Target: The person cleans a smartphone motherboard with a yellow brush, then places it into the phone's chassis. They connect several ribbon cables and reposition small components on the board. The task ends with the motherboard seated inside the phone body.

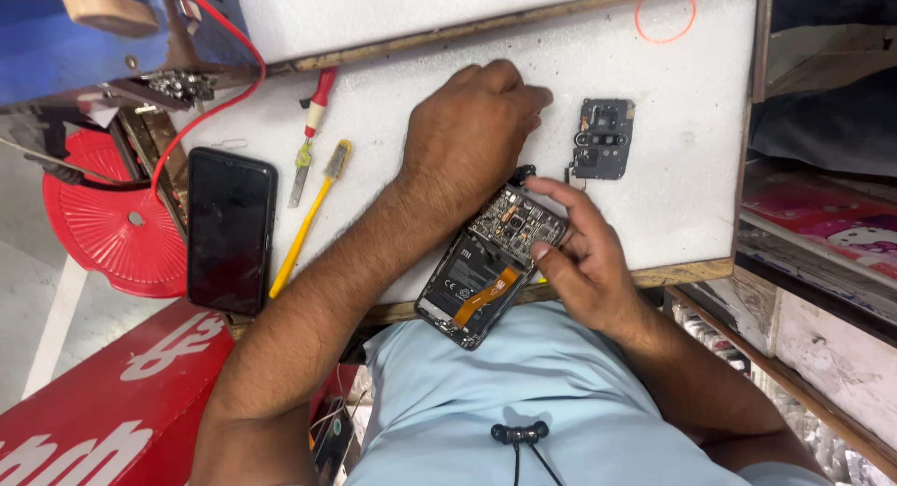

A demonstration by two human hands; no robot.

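The opened black smartphone with its back cover off, battery and circuit board exposed (489, 266), lay at the near edge of the white foam work mat (691, 168), long axis running from 7 o'clock up to 1 o'clock, its lower end overhanging toward the person's light blue shirt (486, 393). The right hand (584, 262) was the nearer one, at 3 o'clock of the phone, fingers partly spread and not closed round anything, thumb and index finger (551, 192) touching the phone's top board edge. The left hand (472, 131) sat at 12 o'clock of the phone, knuckles up, fingers curled together and pressed toward the mat; what it pinched, if anything, could not be told. The detached dark grey camera-frame plate (605, 138) lay at 2 o'clock of the phone, just apart from it. A second black phone, screen down (231, 229), a yellow-handled pry tool (308, 222) and a red-handled screwdriver (311, 135) lay well apart at 9 o'clock.
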